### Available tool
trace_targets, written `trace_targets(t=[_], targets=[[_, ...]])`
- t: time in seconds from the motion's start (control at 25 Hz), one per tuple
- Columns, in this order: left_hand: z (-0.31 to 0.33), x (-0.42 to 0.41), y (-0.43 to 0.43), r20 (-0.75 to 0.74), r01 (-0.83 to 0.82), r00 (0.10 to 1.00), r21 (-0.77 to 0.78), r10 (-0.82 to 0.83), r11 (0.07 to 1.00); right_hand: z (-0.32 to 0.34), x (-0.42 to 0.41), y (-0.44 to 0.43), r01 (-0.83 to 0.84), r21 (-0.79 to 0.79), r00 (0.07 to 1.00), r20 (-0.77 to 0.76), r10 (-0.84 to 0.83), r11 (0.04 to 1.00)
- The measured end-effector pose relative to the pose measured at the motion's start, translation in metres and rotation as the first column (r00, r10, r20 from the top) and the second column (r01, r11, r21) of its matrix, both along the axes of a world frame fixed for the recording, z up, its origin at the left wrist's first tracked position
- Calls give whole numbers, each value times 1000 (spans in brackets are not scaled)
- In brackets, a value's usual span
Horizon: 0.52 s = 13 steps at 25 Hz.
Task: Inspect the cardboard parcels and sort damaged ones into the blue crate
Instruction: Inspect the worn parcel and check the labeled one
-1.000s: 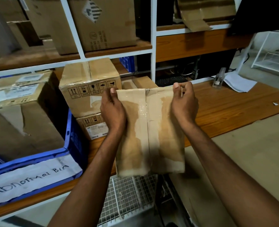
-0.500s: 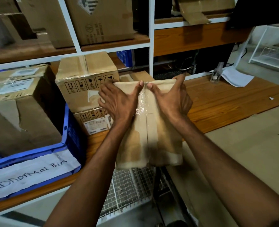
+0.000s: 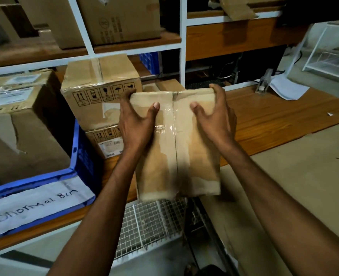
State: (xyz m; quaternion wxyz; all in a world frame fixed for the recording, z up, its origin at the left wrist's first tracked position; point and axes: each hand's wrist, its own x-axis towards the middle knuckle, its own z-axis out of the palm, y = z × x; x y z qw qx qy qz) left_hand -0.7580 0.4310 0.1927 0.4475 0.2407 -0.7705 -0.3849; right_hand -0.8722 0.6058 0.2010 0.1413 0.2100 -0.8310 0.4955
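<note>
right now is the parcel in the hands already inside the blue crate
No, both the left hand and right hand hold the parcel up in the air, to the right of the blue crate.

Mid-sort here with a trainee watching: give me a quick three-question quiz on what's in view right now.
1. True or false: both hands grip the parcel at its far end, thumbs on the taped top face.
2. What is handwritten on the white label on the blue crate?
3. The box with handling symbols sits: A) inside the crate, B) on another box beside the crate, C) on the wire rack.

Key
1. True: left hand and right hand hold the far corners, thumbs either side of the tape seam.
2. "Abnormal Bin".
3. B.
</note>
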Motion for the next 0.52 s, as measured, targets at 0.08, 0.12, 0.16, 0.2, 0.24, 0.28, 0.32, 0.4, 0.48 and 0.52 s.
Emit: trace_targets(t=[0.08, 0.12, 0.16, 0.2, 0.24, 0.28, 0.32, 0.4, 0.48, 0.52], targets=[[0, 7, -4, -52, 102, 994, 141, -96, 985, 3, -4, 6, -78, -134, 986, 133, 96, 988], [-2, 10, -7, -69, 139, 989, 204, -128, 969, 1, -7, 7, -64, -130, 986, 144, 82, 989], [-4, 12, -10, -79, 165, 986, 257, -150, 952, -3, -12, 6, -30, -105, 991, 130, 43, 994], [-7, 13, -13, -83, 188, 982, 297, -171, 936, -5, -15, 6, 9, -102, 991, 137, 5, 995], [-7, 14, -13, -77, 200, 980, 309, -185, 930, -3, -16, 5, 27, -136, 987, 163, -4, 990], [-7, 15, -11, -62, 198, 980, 294, -188, 935, 0, -17, 4, 32, -172, 982, 191, 2, 985], [-7, 15, -8, -44, 190, 982, 274, -185, 943, 3, -18, 4, 41, -179, 985, 172, -9, 983], [-11, 14, -5, -28, 165, 986, 258, -164, 952, 0, -15, 4, 68, -116, 994, 97, -57, 991], [-15, 15, -3, -5, 148, 989, 237, -151, 960, -10, -6, -1, 30, -102, 984, 176, -12, 994], [-14, 16, -2, 12, 135, 990, 230, -142, 964, -13, 0, -4, 16, -102, 978, 209, 6, 995]])
